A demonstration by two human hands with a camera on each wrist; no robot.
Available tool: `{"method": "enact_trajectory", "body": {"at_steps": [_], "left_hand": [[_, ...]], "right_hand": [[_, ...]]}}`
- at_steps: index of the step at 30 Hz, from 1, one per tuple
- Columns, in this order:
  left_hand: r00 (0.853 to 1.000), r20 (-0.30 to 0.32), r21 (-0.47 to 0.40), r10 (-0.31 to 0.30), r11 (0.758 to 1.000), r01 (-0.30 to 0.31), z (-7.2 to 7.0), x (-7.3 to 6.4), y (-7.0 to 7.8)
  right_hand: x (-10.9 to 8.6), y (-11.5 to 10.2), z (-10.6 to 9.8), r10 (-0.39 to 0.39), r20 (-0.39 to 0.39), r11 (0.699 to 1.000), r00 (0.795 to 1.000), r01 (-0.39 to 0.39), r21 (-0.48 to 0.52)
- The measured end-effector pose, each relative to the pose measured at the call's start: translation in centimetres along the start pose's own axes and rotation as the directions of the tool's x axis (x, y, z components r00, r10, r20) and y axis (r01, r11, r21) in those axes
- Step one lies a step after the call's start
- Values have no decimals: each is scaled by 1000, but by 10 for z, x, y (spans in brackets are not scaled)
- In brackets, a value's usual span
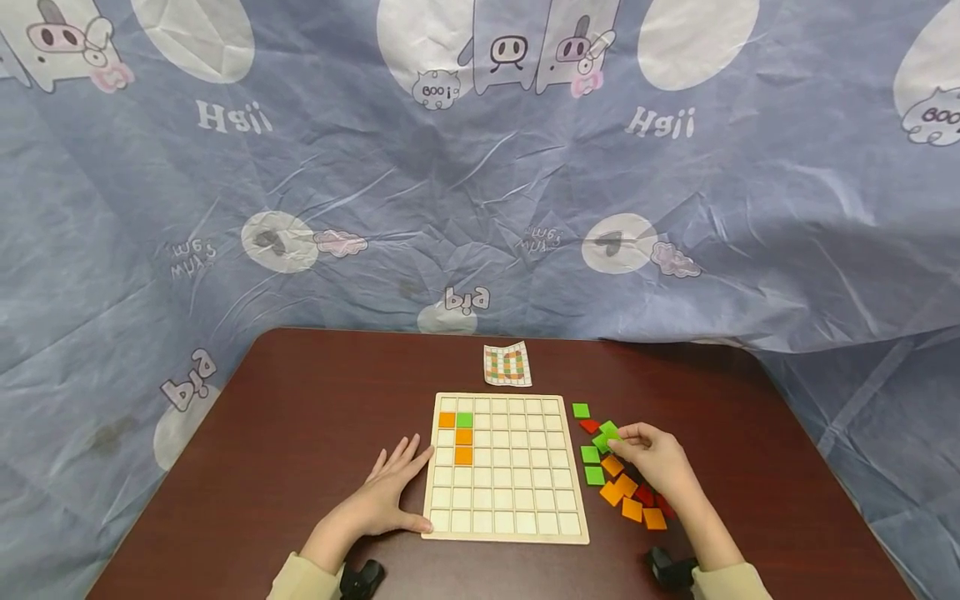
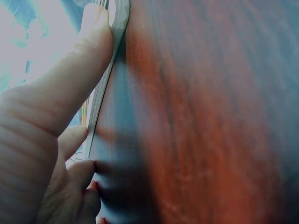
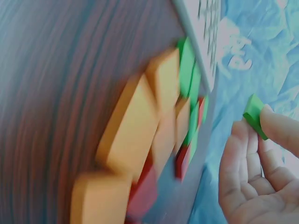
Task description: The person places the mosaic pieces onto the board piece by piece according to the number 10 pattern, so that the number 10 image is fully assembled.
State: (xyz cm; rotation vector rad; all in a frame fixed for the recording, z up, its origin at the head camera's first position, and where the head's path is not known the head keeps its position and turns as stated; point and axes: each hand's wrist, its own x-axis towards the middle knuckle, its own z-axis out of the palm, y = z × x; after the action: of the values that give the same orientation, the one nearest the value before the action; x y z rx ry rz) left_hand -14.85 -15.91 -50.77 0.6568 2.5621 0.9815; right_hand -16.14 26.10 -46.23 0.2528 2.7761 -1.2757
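Observation:
A square wooden grid board (image 1: 517, 483) lies on the table. Three orange tiles (image 1: 463, 456) and one green tile (image 1: 464, 420) sit in cells near its upper left corner. My left hand (image 1: 384, 498) rests with spread fingers at the board's left side, the thumb at the lower left corner and the index finger farther up the edge. To the right of the board, my right hand (image 1: 658, 460) pinches a green tile (image 3: 254, 115) between thumb and fingers, above a loose pile of tiles. Part of that pile is hidden under the hand and forearm.
Loose orange tiles (image 1: 632, 509), red tiles (image 1: 589, 426) and green tiles (image 1: 595, 475) lie right of the board, some overlapping. A small sheet with a coloured grid pattern (image 1: 507, 365) lies behind the board. A printed blue cloth (image 1: 480, 192) hangs behind the dark wooden table (image 1: 330, 400).

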Motion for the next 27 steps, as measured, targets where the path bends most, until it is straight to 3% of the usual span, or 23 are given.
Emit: {"method": "enact_trajectory", "body": {"at_steps": [5,15,20,27], "left_hand": [[1000,0,10,4,1000,-4,-1,0,1],[1000,-5,23,-3,1000,3,0,2,-1],[1000,-3,24,-9,1000,10,0,2,-2],[1000,1,37,-19,999,19,1,2,-2]], "right_hand": [[-5,-21,21,20,20,989,1000,-22,145],[-5,-58,69,-42,65,945,997,19,326],[-5,-76,90,-59,99,940,993,22,340],[-7,-90,118,-144,167,960,975,97,261]]}}
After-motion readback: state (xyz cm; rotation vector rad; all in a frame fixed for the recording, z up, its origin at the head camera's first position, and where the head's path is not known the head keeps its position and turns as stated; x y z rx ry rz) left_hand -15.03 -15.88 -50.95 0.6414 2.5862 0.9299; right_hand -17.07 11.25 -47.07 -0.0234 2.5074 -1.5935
